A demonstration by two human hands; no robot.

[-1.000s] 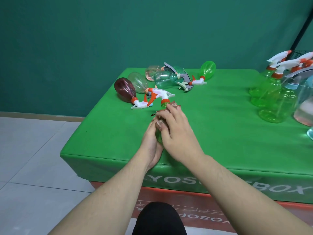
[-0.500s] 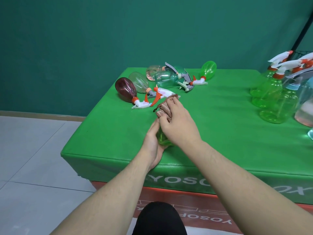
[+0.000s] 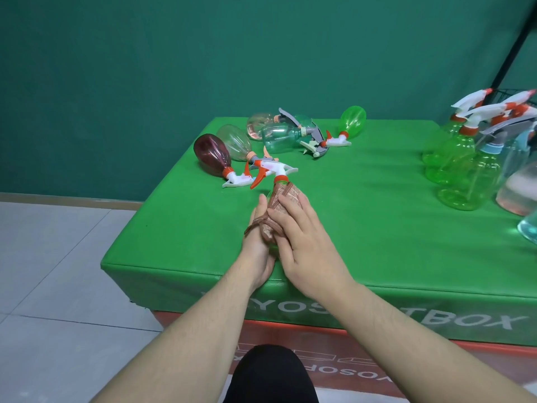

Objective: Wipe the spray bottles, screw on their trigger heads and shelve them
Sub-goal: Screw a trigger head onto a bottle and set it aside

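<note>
A green spray bottle lies between my hands near the table's front edge, its white and orange trigger head pointing away from me. A brown cloth is wrapped over most of its body. My left hand cups the bottle from the left and below. My right hand presses the cloth onto the bottle, fingers curled over it. Several other bottles lie on the table beyond: a dark red one, clear ones and a green one.
The green-covered table has a group of upright green and clear spray bottles at its right edge. A black pole rises at the far right. Grey tiled floor lies to the left.
My right hand has slid the cloth along the bottle away from me and then back, and the cloth now covers more of the bottle toward its neck. The left hand stays under the bottle.
</note>
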